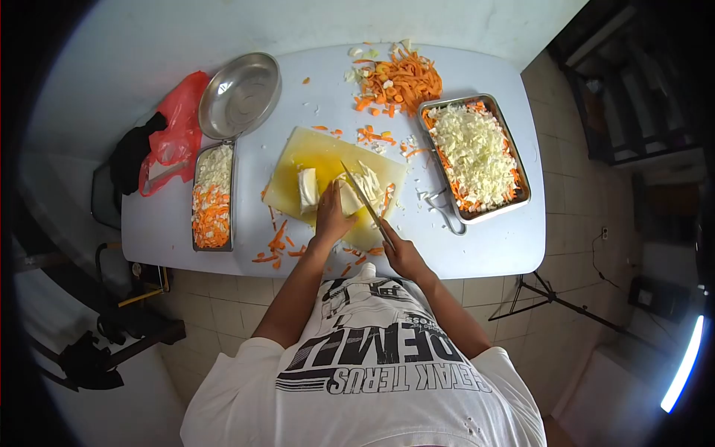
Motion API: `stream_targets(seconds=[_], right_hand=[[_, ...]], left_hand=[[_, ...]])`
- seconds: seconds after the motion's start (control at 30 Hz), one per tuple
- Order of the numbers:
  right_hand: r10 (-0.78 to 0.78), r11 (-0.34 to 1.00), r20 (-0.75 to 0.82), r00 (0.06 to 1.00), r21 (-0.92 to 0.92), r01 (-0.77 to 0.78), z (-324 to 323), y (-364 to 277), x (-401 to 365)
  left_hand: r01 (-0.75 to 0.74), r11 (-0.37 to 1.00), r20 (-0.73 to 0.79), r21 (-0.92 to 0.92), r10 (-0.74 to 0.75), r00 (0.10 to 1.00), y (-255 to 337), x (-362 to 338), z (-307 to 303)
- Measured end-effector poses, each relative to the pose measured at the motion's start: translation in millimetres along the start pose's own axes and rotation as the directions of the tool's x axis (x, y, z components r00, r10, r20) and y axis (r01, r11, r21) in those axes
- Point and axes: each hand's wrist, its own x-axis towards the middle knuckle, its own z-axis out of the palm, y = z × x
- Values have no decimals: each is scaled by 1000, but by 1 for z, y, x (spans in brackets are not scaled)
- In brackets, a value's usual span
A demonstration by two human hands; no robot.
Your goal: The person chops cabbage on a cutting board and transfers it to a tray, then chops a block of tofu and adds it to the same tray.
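Note:
My right hand (406,257) is wrapped round the handle of a kitchen knife (363,194), whose blade slants across the cutting board (287,160). Under my left hand (333,216) is a pale chunk of cabbage (348,195), gripped beside the blade. Shredded cabbage (367,181) lies on the far side of the knife. Left of my left hand, a second cabbage chunk (307,189) rests on the board. Carrot strips (278,242) are scattered around the board's near left edge.
On the right stands a metal tray (527,195) of shredded cabbage over carrot, beside a peeler-like tool (450,220). A carrot pile (406,78) sits at the back. To the left are a narrow filled tray (233,194), a metal bowl (240,93) and a red plastic bag (179,134).

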Motion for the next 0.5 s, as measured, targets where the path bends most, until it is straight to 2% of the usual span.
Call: stream_targets(seconds=[0.07,0.1,0.2,0.27,0.4,0.5], right_hand=[[-128,992,-46,991,-22,127,5,-2,3],[-97,994,-33,995,-48,95,5,-4,4],[-15,992,-11,1000,-125,14,10,-8,5],[12,983,-23,1000,-184,-16,18,-6,5],[-11,989,-80,997,-145,-1,31,-9,2],[-13,991,-111,994,-133,-2,33,-12,-1]], left_hand=[[75,994,14,-85,-74,997,-4,1,-1],[111,986,33,-128,-108,994,-3,1,0],[87,986,-8,-143,-89,996,-4,-3,2],[37,996,-62,-82,-42,997,-1,-6,2],[-94,990,-277,-101,63,959,3,16,-7],[-108,981,-328,-164,49,943,-10,50,-4]])
